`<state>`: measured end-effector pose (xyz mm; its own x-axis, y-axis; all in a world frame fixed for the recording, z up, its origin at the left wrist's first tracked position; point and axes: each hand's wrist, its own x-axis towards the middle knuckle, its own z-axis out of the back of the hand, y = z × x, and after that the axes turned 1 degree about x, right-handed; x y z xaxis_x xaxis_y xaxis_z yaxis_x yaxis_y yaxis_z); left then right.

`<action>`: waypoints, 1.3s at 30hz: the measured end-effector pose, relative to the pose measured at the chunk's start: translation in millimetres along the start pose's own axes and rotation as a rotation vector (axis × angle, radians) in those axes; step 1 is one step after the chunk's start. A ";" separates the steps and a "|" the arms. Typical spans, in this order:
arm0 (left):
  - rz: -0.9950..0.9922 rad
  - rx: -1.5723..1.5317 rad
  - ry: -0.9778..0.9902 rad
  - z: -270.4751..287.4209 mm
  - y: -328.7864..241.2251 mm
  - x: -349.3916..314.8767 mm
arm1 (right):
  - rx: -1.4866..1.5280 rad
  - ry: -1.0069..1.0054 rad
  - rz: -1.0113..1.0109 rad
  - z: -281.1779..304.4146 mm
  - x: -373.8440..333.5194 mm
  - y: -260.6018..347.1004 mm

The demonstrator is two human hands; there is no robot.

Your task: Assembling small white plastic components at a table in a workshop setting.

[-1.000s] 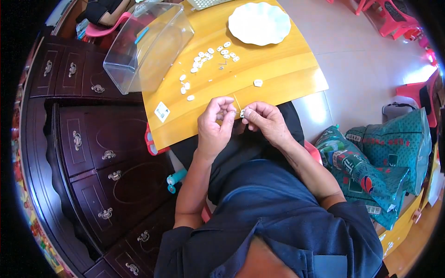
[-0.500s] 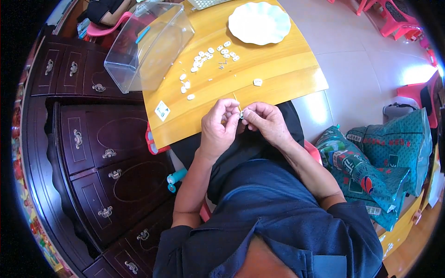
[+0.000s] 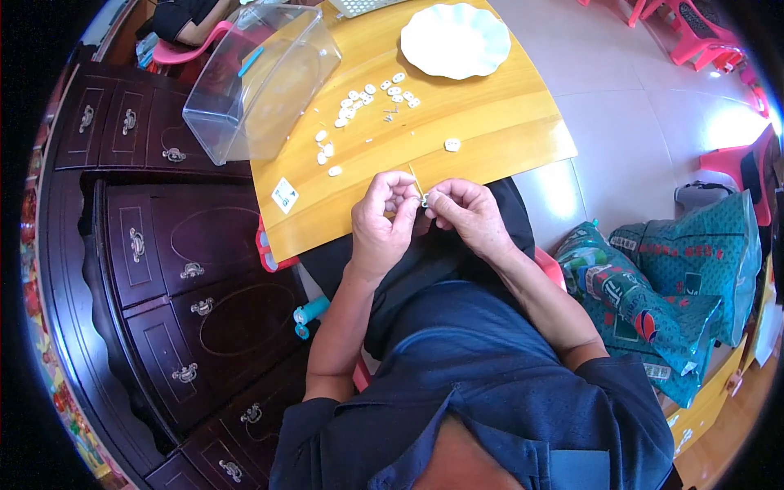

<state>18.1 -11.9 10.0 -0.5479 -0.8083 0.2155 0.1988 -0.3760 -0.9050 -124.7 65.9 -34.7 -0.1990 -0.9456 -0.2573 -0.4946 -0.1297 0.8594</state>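
Right hand (image 3: pixel 472 214) clamps white piece (image 3: pixel 425 201); left hand (image 3: pixel 381 222) beside yellow strip (image 3: pixel 416 177), grip I cannot tell; slackening could drop the piece.

Head-worn fisheye view, wide, facing steeply down, fairly near the fingers (image 3: pixel 395 177)

The room is bright, with the strongest shine on the right, where the floor (image 3: pixel 621 131) has white glare spots and a corner of the yellow table (image 3: pixel 490 131) gleams. A soft shadow hugs the lower left edge of the white plate (image 3: pixel 456 41), while the brown cabinet (image 3: pixel 224 224) looks dim. Straight lines bend near the black edges, and the tiny white thing (image 3: pixel 424 201) at the fingertips (image 3: pixel 443 204) is too small to see clearly.
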 end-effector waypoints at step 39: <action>0.054 0.513 -0.237 94.5 57.6 18.2 | 0.076 -0.089 0.021 0.5 2.3 1.5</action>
<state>96.4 -91.1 -3.6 -0.3406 -0.8898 0.3038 0.6234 -0.4556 -0.6354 -126.4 63.7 -34.3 -0.2831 -0.9171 -0.2806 -0.5513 -0.0838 0.8301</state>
